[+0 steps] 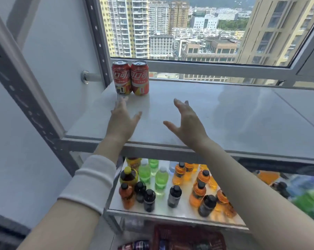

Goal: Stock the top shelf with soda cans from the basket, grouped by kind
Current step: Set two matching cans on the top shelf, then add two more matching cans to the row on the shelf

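- My left hand [123,121] was empty, fingers straight and a little apart, hovering over the top shelf [224,114] just in front of the left cola can [121,77]; the fingertips were near its base, though I could not tell whether they touched it
- My right hand [187,123] was empty too, fingers spread and thumb out, over the middle of the shelf near its front edge; it gripped nothing
- The left cola can and the right cola can [139,78] stood upright in the shelf's back-left corner, side by side and touching, labels facing me; one kind, grouped
- The rest of the stock lay well below and toward me from both hands; the dark red basket [188,235] sat under the lower shelf [170,212], which carried bottles [200,186] of orange, green and dark drinks
- Some dark cans [134,245] showed at the bottom edge, just left of the basket's near rim; they were too blurred to tell how they lay
- I judged the task barely begun; the next reach had to go down past the front edges of both shelves; the basket lay between my forearms, slightly nearer the right
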Tool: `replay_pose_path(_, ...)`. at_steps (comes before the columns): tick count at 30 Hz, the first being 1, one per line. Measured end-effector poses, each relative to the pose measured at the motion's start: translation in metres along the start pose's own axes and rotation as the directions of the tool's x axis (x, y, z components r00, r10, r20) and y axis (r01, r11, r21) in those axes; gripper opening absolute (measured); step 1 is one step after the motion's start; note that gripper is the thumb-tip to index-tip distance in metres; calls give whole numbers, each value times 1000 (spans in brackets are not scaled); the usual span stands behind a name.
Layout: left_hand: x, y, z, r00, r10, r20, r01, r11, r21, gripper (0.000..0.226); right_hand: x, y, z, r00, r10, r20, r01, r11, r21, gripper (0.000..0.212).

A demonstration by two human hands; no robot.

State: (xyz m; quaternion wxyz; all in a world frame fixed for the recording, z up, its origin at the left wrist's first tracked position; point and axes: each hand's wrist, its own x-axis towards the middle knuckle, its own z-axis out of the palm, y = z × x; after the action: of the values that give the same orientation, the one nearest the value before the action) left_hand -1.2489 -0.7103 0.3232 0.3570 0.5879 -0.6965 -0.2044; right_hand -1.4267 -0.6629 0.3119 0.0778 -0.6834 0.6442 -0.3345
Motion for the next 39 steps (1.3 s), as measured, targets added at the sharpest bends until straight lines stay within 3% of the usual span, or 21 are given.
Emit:
replay_pose_path(11,-148,42,23,985,173,16,-174,984,32,56,-143,4,-50,994,-88,-71,81,992,-97,69)
replay_pose_path(21,-250,10,23,939,327,108,-328,945,-12,51,-269,10,-29,996,41,-76,-52,988,-149,61)
replay_pose_path(26,-306,-26,49,926,263,269,-270,963,-12,50,-345,30,1,973,227,35,-220,965,-143,63)
replay_pose_path(39,-360,-27,165,878,93,469,-119,993,25,49,-422,126,12,863,474,173,-462,880,-109,62)
